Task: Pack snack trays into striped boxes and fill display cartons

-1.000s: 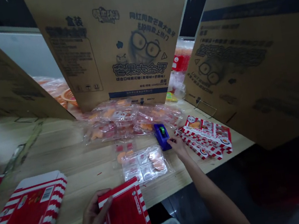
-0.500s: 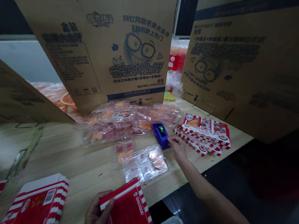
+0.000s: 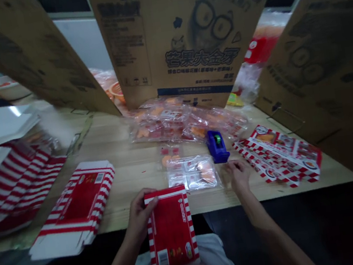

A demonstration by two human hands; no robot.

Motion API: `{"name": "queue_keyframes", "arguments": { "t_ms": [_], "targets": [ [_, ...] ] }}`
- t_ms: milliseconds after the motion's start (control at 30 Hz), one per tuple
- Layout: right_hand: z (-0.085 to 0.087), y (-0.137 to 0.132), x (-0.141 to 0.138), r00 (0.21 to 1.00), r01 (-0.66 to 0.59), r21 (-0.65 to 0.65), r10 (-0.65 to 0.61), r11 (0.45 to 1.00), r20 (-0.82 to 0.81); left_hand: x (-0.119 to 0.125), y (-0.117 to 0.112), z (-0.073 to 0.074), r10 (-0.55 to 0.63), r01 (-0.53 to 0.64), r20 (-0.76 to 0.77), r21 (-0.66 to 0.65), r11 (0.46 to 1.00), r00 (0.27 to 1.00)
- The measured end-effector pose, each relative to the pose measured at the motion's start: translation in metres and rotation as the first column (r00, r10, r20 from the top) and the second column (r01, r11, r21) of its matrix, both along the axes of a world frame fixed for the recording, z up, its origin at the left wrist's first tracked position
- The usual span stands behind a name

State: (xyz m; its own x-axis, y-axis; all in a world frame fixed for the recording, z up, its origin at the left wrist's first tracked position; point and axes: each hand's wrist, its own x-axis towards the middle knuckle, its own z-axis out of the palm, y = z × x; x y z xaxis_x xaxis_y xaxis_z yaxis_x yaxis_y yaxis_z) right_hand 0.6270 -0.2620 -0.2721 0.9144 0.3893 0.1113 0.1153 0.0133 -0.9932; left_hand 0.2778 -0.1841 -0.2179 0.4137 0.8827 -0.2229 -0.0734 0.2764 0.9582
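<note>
My left hand grips the left edge of a red-and-white striped box, held upright over my lap with its barcode low. To the right, my right hand hovers just off the front end of a blue tape dispenser that carries a green roll. Its fingers are pinched together; whatever lies between them is too small to make out. Left of the dispenser lies a clear packet of sweets in small compartments. Striped printed cards are fanned out to the right of that hand.
Behind the dispenser sits a heap of bagged sweets. Flattened striped boxes are stacked on the left, with opened striped boxes beyond. Large cardboard cartons stand along the back. The wooden table's front edge runs before me.
My view has shifted, so the table's things appear further right. My right hand has drawn back from the dispenser's front end, fingers still pinched. The left hand still holds the box.
</note>
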Motion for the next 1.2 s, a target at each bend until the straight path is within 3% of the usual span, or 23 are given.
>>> {"name": "queue_keyframes", "arguments": {
  "t_ms": [67, 100, 133, 167, 200, 267, 300, 333, 367, 400, 467, 533, 633, 700, 733, 800, 867, 900, 1000, 1067, 1133, 1167, 1200],
  "targets": [
    [0.028, 0.003, -0.012, 0.984, -0.172, 0.027, 0.173, 0.985, -0.045, 0.002, -0.001, 0.000, -0.016, 0.017, 0.038, -0.015, 1.000, 0.999],
    [0.046, 0.008, -0.020, 0.941, -0.333, 0.030, 0.334, 0.943, -0.060, 0.003, -0.002, 0.001, -0.029, 0.030, 0.055, -0.015, 0.999, 0.998],
    [0.064, 0.016, -0.030, 0.838, -0.542, 0.010, 0.542, 0.840, -0.059, 0.004, -0.003, 0.002, -0.047, 0.048, 0.071, -0.014, 0.999, 0.996],
    [0.082, 0.026, -0.041, 0.664, -0.748, -0.041, 0.746, 0.662, -0.054, 0.005, -0.004, 0.003, -0.069, 0.071, 0.085, -0.012, 0.997, 0.994],
    [0.099, 0.038, -0.053, 0.434, -0.896, -0.133, 0.899, 0.424, -0.054, 0.006, -0.005, 0.004, -0.093, 0.095, 0.096, -0.010, 0.995, 0.991],
    [0.123, 0.067, -0.078, -0.025, -0.943, -0.328, 0.997, -0.050, -0.079, 0.007, -0.006, 0.005, -0.131, 0.130, 0.106, 0.008, 0.991, 0.986],
    [0.130, 0.081, -0.090, -0.213, -0.885, -0.402, 0.972, -0.234, -0.098, 0.007, -0.007, 0.006, -0.141, 0.139, 0.107, 0.024, 0.990, 0.984],
    [0.134, 0.094, -0.102, -0.352, -0.808, -0.463, 0.929, -0.365, -0.117, 0.006, -0.007, 0.006, -0.147, 0.144, 0.107, 0.041, 0.989, 0.983],
    [0.135, 0.104, -0.113, -0.451, -0.729, -0.516, 0.883, -0.449, -0.131, 0.006, -0.008, 0.006, -0.150, 0.145, 0.108, 0.056, 0.988, 0.983],
    [0.134, 0.113, -0.124, -0.514, -0.659, -0.564, 0.845, -0.498, -0.146, 0.005, -0.008, 0.006, -0.153, 0.146, 0.111, 0.067, 0.987, 0.982],
    [0.131, 0.123, -0.141, -0.564, -0.543, -0.658, 0.807, -0.521, -0.174, 0.003, -0.008, 0.005, -0.148, 0.139, 0.114, 0.084, 0.987, 0.982],
    [0.131, 0.127, -0.153, -0.548, -0.457, -0.738, 0.811, -0.496, -0.205, 0.001, -0.008, 0.005, -0.134, 0.125, 0.108, 0.092, 0.988, 0.985],
    [0.133, 0.132, -0.157, -0.455, -0.402, -0.787, 0.848, -0.469, -0.272, -0.003, -0.009, 0.007, -0.125, 0.116, 0.099, 0.095, 0.989, 0.987],
    [0.132, 0.136, -0.153, -0.376, -0.439, -0.771, 0.874, -0.461, -0.308, -0.005, -0.010, 0.010, -0.131, 0.121, 0.096, 0.108, 0.987, 0.987],
    [0.128, 0.137, -0.150, -0.356, -0.479, -0.731, 0.869, -0.485, -0.343, -0.006, -0.011, 0.011, -0.137, 0.125, 0.094, 0.120, 0.985, 0.986],
    [0.116, 0.136, -0.143, -0.389, -0.576, -0.552, 0.796, -0.603, -0.464, -0.006, -0.014, 0.014, -0.149, 0.136, 0.087, 0.137, 0.981, 0.985],
    [0.099, 0.129, -0.138, -0.485, -0.661, -0.247, 0.655, -0.708, -0.580, -0.006, -0.016, 0.015, -0.151, 0.139, 0.077, 0.146, 0.979, 0.985],
    [0.091, 0.124, -0.137, -0.521, -0.698, -0.098, 0.598, -0.709, -0.609, -0.006, -0.017, 0.015, -0.150, 0.139, 0.071, 0.147, 0.979, 0.986],
    [0.076, 0.110, -0.137, -0.514, -0.816, 0.164, 0.566, -0.555, -0.645, -0.007, -0.018, 0.019, -0.139, 0.130, 0.053, 0.140, 0.981, 0.989],
    [0.081, 0.106, -0.134, -0.453, -0.874, 0.179, 0.622, -0.452, -0.639, -0.012, -0.015, 0.032, -0.134, 0.131, 0.002, 0.174, 0.976, 0.991],
    [0.097, 0.106, -0.126, -0.301, -0.947, 0.081, 0.767, -0.311, -0.567, -0.021, -0.011, 0.057, -0.077, 0.105, -0.103, 0.304, 0.947, 0.992],
    [0.107, 0.105, -0.120, -0.171, -0.983, 0.024, 0.854, -0.183, -0.492, -0.026, -0.009, 0.072, -0.012, 0.078, -0.161, 0.407, 0.910, 0.987],
    [0.119, 0.104, -0.115, -0.010, -1.000, -0.012, 0.919, -0.017, -0.395, -0.030, -0.007, 0.087, 0.083, 0.039, -0.207, 0.526, 0.850, 0.975]
  ]
}}
